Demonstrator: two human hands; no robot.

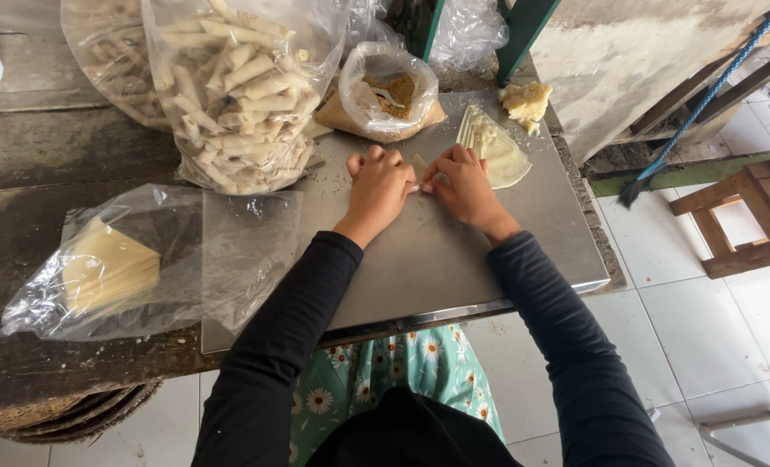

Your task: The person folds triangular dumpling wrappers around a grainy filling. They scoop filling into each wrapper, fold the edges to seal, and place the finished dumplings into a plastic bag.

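My left hand point(379, 188) and my right hand point(463, 186) meet fingertip to fingertip on a metal sheet point(523, 225), both pinched on a small pale wrapper roll point(419, 184) that is mostly hidden under the fingers. Just right of my right hand lies a fan-shaped stack of pale pastry wrappers point(497, 149). Behind my hands sits an open plastic bag of brown crumbly filling point(389, 95) with a spoon in it.
A big clear bag of finished rolls point(238, 95) stands at the back left, another behind it. A plastic bag of wrapper sheets point(108, 268) lies on the wooden table at left. A lump of pale dough point(526, 102) sits at the back right. A wooden stool point(748, 216) and broom stand on the tiled floor.
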